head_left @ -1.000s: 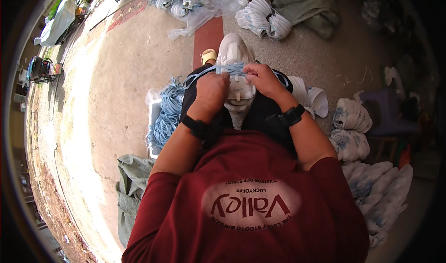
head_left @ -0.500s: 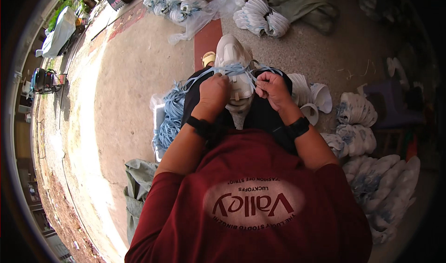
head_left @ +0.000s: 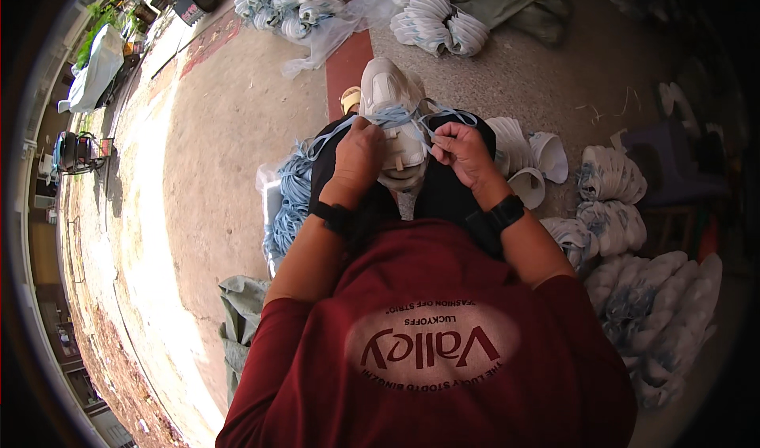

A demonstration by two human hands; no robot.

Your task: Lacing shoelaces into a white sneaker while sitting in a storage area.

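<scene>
A white shoe stands between my thighs, its toe pointing away from me. Light blue shoelace crosses its upper, with loose lengths trailing out to both sides. My left hand is closed at the left side of the shoe, where the lace runs into its fingers; the fingertips are partly hidden. On the right side, my right hand pinches a strand of the lace between thumb and forefinger, just off the shoe. Left of my leg, a heap of blue laces lies in a white container.
Nested white shoe parts lie by my right leg, with bundled ones farther right. More bundles sit ahead, near clear plastic sheeting. Greenish cloth lies at lower left, and a purple stool stands at right.
The view has shifted slightly. Both hands keep nearly the same places and finger positions beside the shoe, and the lace lies much as before.
</scene>
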